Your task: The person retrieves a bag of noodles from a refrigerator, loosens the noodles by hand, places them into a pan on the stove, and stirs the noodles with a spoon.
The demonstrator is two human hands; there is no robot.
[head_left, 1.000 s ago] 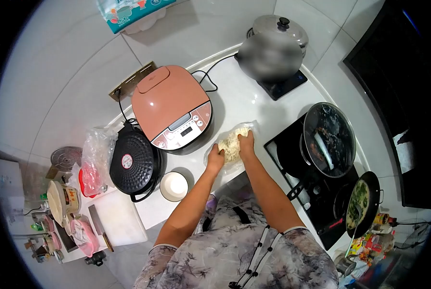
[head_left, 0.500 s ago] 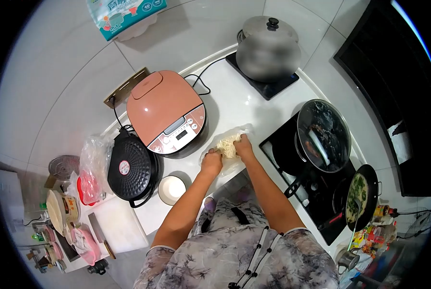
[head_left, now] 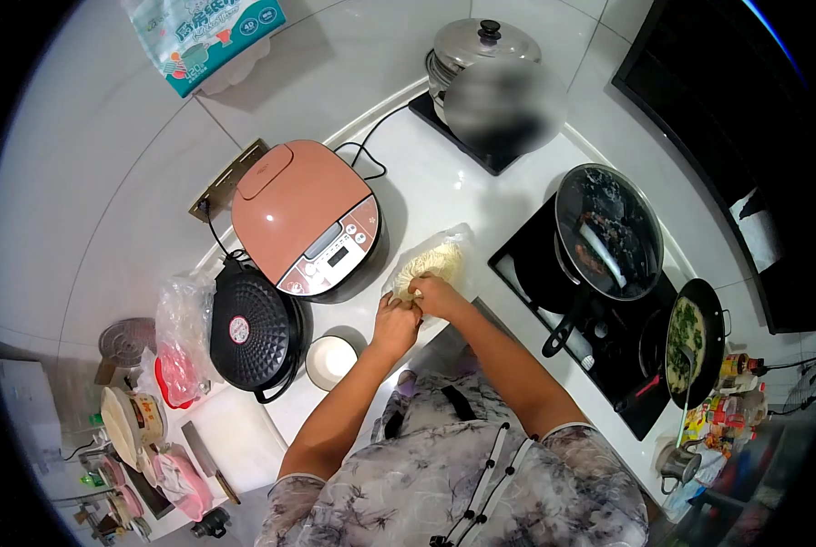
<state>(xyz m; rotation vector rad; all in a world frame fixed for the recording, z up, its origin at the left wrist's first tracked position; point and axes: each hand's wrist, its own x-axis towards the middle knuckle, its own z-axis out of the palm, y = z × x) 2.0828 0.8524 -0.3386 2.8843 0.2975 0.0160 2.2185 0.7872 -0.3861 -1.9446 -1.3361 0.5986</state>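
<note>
A clump of pale noodles (head_left: 441, 260) lies in a thin clear plastic bag (head_left: 460, 239) on the white counter in front of me. My left hand (head_left: 398, 321) is closed on the near left edge of the bag. My right hand (head_left: 435, 295) reaches across the near end of the noodles, its fingers bent and pressed into them. The fingertips of both hands are close together, and part of what they grip is hidden.
A rice cooker (head_left: 307, 214) and a black electric griddle (head_left: 253, 324) stand left, near a white bowl (head_left: 331, 362). A lidded pan (head_left: 608, 232) sits on the black stove at right, beside a pan of green-flecked food (head_left: 687, 342). A knife (head_left: 209, 460) lies by the cutting board (head_left: 239, 438).
My right hand has moved left and nearer to me, from the bag's right side to beside my left hand. More of the noodles now shows beyond the hands. The view has shifted slightly.
</note>
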